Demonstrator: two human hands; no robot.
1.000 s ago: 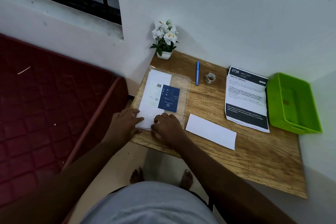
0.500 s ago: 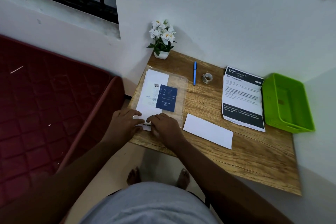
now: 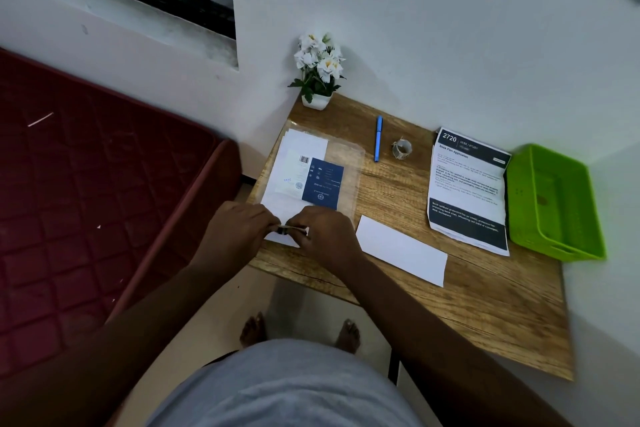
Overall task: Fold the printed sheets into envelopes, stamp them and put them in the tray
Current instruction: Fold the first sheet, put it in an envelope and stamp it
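Our left hand [image 3: 239, 230] and right hand [image 3: 323, 236] pinch a small item [image 3: 290, 229] left of the folded envelope [image 3: 401, 250]; item unidentifiable.

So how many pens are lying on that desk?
1. The blue pen lies near the back of the wooden desk, between the flower pot and the small tape roll. Others could be hidden under the papers.

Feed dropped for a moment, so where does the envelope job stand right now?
Done: not much; the green tray looks empty. One white envelope lies flat on the desk, whether filled or stamped I cannot tell. In hand: left hand and right hand pinch the near edge of the clear sleeve of papers. Left: the printed sheet lies unfolded; stamping and traying remain.
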